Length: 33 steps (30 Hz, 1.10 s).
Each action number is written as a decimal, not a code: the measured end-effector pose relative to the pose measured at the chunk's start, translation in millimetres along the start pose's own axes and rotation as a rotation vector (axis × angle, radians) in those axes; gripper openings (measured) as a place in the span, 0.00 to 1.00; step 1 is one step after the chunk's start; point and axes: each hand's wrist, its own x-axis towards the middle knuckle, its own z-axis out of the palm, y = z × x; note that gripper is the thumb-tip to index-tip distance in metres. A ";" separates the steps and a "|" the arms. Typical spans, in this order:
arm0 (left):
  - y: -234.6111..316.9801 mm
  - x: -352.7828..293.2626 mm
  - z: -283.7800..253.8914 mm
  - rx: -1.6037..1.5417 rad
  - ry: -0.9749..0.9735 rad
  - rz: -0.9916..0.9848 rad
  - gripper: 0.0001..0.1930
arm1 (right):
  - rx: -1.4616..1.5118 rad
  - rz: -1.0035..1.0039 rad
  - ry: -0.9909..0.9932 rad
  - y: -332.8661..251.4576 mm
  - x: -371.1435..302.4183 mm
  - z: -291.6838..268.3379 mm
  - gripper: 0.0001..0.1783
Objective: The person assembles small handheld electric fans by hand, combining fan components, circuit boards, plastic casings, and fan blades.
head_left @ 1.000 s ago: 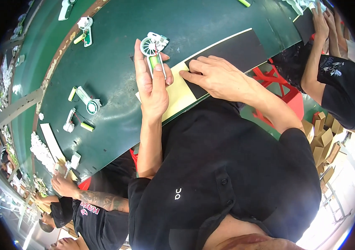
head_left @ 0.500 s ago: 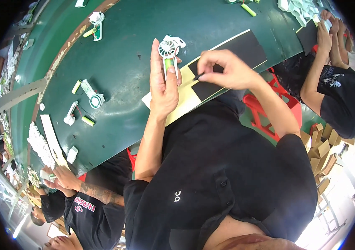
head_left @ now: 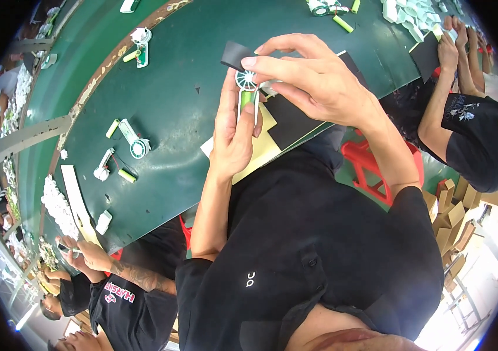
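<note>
My left hand (head_left: 231, 143) is closed around a small white handheld fan (head_left: 247, 81), its round spoked head pointing away from me. The thumb presses on a green cylindrical battery (head_left: 247, 97) in the fan's handle. Over the fan head, my right hand (head_left: 322, 79) pinches a black foam-like strip (head_left: 234, 55) between thumb and fingers. The strip stands out to the left of the fingertips, by the far edge of the fan head. Below both hands lies a yellow backing sheet (head_left: 257, 153) bearing black pieces (head_left: 290, 126), partly hidden by my right hand.
On the green table (head_left: 178, 117), fan parts with green batteries lie at left, including an open fan body (head_left: 138, 146). Pale housings (head_left: 407, 17) are heaped at far right. Co-workers sit on both sides. A red stool (head_left: 366, 167) stands to the right, near cardboard boxes (head_left: 450, 213).
My right hand has lifted a black strip from the yellow sheet and brought it up and left to the fan head. My left hand has shifted slightly right and nearer with the fan.
</note>
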 end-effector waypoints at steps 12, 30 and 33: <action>14.8 -7.2 5.3 0.280 -0.059 0.048 0.34 | 0.453 0.262 -0.060 -6.5 11.2 -17.2 0.32; 23.5 -12.7 3.0 0.138 -0.187 -0.029 0.42 | 0.358 0.337 0.033 -26.4 15.4 -12.5 0.32; 24.1 -13.1 6.8 0.142 -0.129 0.003 0.39 | 0.315 0.309 0.054 -27.7 15.9 -12.1 0.33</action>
